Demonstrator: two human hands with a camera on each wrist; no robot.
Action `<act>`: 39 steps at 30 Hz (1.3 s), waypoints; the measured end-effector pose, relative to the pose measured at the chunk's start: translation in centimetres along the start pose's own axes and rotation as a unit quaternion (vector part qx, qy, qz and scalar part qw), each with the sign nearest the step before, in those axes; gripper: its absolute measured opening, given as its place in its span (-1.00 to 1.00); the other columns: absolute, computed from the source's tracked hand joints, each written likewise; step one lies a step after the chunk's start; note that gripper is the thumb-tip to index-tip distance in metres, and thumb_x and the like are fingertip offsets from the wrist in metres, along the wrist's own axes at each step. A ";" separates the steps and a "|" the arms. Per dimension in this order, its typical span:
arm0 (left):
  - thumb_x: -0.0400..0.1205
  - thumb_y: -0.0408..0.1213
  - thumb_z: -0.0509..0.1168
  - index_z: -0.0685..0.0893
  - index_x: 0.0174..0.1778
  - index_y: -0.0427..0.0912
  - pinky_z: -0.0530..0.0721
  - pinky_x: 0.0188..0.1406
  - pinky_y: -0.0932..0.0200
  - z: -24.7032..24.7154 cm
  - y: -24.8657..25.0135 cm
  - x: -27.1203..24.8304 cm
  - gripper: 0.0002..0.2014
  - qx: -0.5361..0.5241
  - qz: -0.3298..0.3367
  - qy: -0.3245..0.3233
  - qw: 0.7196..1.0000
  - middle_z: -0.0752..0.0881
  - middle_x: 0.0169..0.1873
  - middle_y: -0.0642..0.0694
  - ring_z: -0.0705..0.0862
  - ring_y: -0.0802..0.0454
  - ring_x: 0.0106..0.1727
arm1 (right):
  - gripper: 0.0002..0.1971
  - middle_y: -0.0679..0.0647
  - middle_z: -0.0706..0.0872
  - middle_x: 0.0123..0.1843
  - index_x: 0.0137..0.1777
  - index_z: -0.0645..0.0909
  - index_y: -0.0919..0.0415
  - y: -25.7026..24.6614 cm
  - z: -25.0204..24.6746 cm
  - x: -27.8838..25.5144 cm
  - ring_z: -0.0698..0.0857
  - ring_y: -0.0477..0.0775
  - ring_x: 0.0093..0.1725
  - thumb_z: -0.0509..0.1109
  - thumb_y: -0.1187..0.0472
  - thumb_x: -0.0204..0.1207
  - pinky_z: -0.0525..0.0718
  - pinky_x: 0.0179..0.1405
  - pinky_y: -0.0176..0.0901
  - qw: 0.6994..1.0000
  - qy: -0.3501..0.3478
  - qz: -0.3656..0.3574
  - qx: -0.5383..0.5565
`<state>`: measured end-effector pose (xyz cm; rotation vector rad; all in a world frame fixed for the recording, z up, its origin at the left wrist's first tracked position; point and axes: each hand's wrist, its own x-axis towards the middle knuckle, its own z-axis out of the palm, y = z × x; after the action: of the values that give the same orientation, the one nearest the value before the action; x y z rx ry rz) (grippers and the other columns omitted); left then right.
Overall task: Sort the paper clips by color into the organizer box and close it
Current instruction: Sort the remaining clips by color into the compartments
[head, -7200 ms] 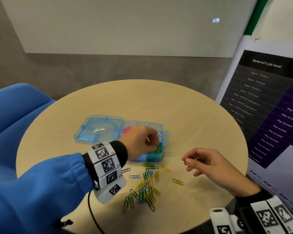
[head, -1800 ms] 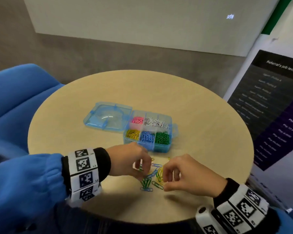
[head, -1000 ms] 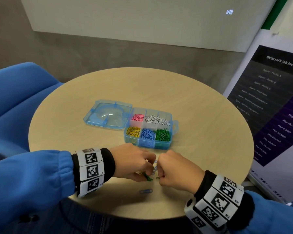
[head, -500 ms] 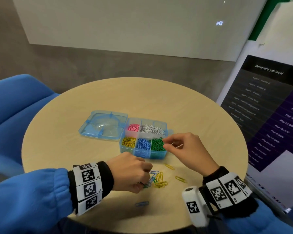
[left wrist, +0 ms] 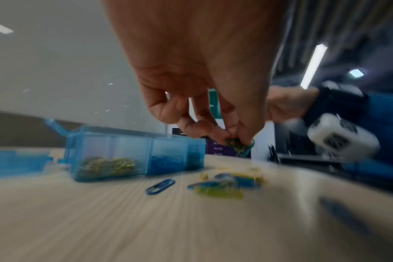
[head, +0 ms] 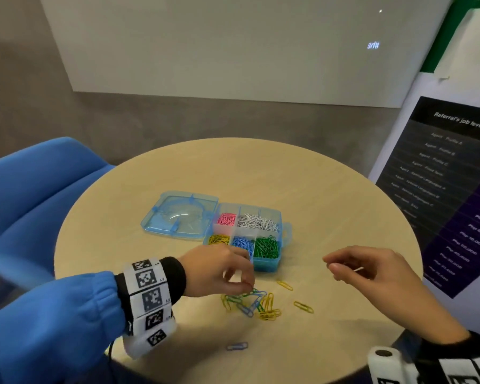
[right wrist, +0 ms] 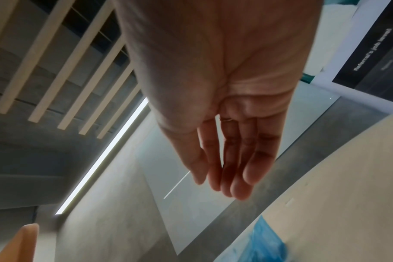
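Here the left hand (left wrist: 204, 74) pinches green paper clips (left wrist: 239, 146) in its fingers (left wrist: 244, 131); the right hand (right wrist: 231, 99) hangs slack-fingered, empty.

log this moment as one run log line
left hand: pinches green clips | right hand: open, empty | organizer box: lid open | loose clips: unsorted on table

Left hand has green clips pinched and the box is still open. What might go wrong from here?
The left hand pinches several green clips at its fingertips; one may slip out or land in the blue compartment beside the green compartment. The lone blue clip near the table edge may get missed or knocked off.
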<state>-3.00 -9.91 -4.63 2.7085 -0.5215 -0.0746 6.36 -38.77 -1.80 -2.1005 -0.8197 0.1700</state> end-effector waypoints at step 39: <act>0.70 0.05 0.21 0.65 0.26 0.33 0.39 -0.24 0.33 0.0 0.8 -2.5 -0.75 0.137 -0.139 -0.085 0.977 0.54 0.20 0.30 0.59 0.24 0.08 | -0.78 -0.16 0.75 -0.07 0.15 0.71 -0.11 1.8 4.2 -0.4 0.68 -0.25 -0.07 0.46 -0.03 0.52 0.60 -0.07 -0.44 0.968 -0.220 0.045 -0.109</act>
<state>-5.58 -9.66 -4.39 3.0486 -0.2072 -0.3338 5.25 -36.94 -5.84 -2.3475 -1.0392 0.6393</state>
